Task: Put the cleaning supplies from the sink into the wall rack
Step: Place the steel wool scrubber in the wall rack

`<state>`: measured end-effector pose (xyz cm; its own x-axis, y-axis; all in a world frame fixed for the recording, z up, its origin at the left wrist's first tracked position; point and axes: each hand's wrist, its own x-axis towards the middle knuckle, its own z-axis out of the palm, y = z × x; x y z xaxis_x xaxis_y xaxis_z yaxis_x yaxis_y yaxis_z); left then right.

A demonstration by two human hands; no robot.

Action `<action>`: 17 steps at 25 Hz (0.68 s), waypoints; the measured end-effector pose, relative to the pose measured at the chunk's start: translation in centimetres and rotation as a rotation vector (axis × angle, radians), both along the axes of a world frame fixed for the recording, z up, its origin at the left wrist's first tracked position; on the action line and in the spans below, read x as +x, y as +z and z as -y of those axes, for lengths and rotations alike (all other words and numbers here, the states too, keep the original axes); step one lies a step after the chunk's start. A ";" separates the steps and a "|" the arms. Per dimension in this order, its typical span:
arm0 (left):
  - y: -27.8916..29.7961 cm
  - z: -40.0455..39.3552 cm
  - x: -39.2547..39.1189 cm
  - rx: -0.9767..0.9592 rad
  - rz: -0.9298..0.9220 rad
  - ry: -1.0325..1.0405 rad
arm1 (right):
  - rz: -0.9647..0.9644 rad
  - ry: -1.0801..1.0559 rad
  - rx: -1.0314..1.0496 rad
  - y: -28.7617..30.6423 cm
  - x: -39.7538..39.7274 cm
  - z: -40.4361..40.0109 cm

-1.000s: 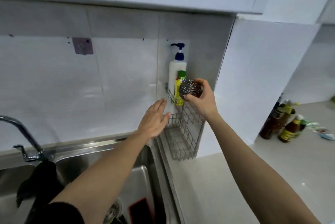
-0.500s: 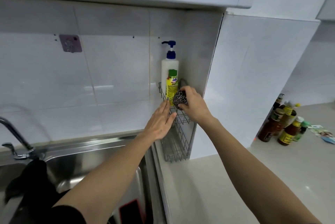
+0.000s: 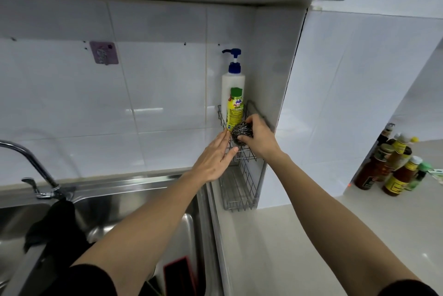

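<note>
The right hand (image 3: 260,138) curls its fingers around a steel wool scourer (image 3: 242,133), a rounded ball of tangled, glinting metal wire, and holds it at the front edge of the upper tier of the wall rack (image 3: 244,175). The rack is a two-tier basket of thin chromed wire, fixed in the corner where the glossy white tiled wall (image 3: 72,103) meets a side panel. The left hand (image 3: 214,160) lies flat and open, fingers straight and together, holding nothing; its fingertips rest against the rack's front wires just left of the scourer. In the upper tier stand two upright bottles: a tall white cylindrical pump bottle (image 3: 231,84) with a blue dispenser head, and in front of it a smaller yellow plastic bottle (image 3: 235,113) with a green cap and printed label, just beside the scourer. The lower tier looks bare through its wires. Lower left is the brushed stainless-steel sink (image 3: 134,199) with a curved chrome faucet (image 3: 26,159); a limp black cloth (image 3: 51,226) drapes over the sink's divider, and a flat black object with a red edge (image 3: 178,276) lies in the basin. A purple square adhesive hook (image 3: 104,53) sticks to the tiles. To the right, the pale, smooth desk (image 3: 299,247) carries a cluster of brown sauce bottles (image 3: 388,166) with yellow labels, well apart from the rack.
</note>
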<state>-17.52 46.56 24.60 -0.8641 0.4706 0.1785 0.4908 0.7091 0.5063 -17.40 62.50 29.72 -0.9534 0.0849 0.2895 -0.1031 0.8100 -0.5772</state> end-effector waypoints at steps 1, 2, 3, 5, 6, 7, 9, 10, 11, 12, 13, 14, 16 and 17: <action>0.0 0.0 0.0 0.003 0.001 0.001 | 0.017 -0.007 0.003 0.1 -0.1 0.0; 0.0 0.0 0.1 0.008 0.005 0.002 | 0.033 -0.011 0.016 0.1 -0.1 -0.1; -0.1 -0.1 0.1 0.011 0.010 0.002 | 0.049 -0.016 0.037 0.1 -0.1 0.0; -0.1 -0.1 0.1 0.014 0.021 0.005 | 0.065 -0.032 0.089 -0.1 0.0 0.1; 0.0 -0.1 0.2 0.015 0.024 0.007 | 0.062 -0.046 0.122 -0.1 0.1 0.2; 0.0 -0.2 0.2 0.016 0.025 0.009 | 0.052 -0.065 0.163 -0.1 0.3 0.3; 0.1 -0.1 0.3 0.013 0.027 0.010 | 0.025 -0.113 0.255 0.1 0.6 0.6; 0.0 -0.1 0.4 0.009 0.029 0.008 | 0.019 -0.134 0.287 0.2 0.6 0.7; 0.0 0.0 0.4 0.006 0.031 0.006 | 0.023 -0.145 0.304 0.3 0.6 0.7; -0.1 0.0 0.5 0.004 0.030 0.004 | 0.032 -0.144 0.310 0.3 0.6 0.8; -0.2 0.0 0.5 0.006 0.026 0.005 | 0.042 -0.133 0.309 0.3 0.5 0.8; -0.3 0.0 0.6 0.008 0.020 0.007 | 0.045 -0.117 0.302 0.3 0.4 0.7; -0.3 0.0 0.6 0.009 0.009 0.011 | 0.028 -0.092 0.278 0.1 0.2 0.6; -0.3 0.0 0.7 0.009 0.002 0.013 | 0.015 -0.085 0.264 0.0 0.2 0.5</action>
<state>-16.84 46.59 24.27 -0.8707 0.4575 0.1804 0.4801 0.7112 0.5135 -17.21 62.04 29.72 -0.9503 0.0886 0.2984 -0.0212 0.9380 -0.3460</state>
